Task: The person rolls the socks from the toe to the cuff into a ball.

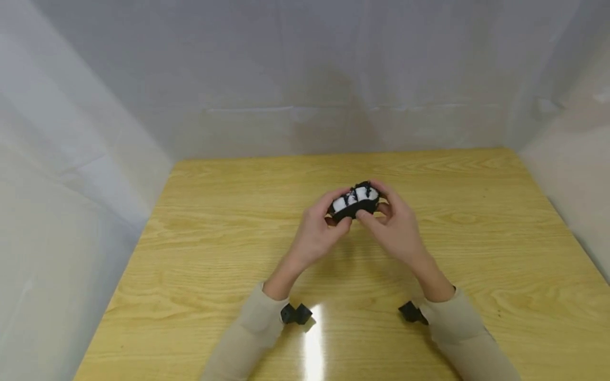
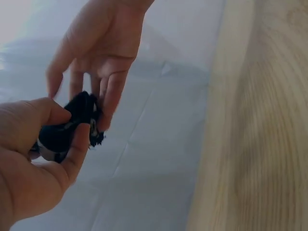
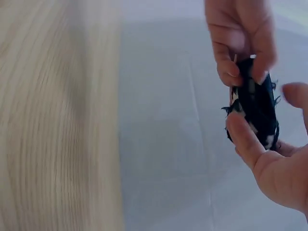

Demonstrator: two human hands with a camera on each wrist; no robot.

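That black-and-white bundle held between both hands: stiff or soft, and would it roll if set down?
Probably soft: the black-and-white bundle shows frayed threads at its edge in the wrist views, like fabric. Likely light, since the left hand and right hand hold it by the fingers alone. Its oblong, lumpy shape suggests it would settle rather than roll.

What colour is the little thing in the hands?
The little bundle is black with white patches, clearest in the head view.
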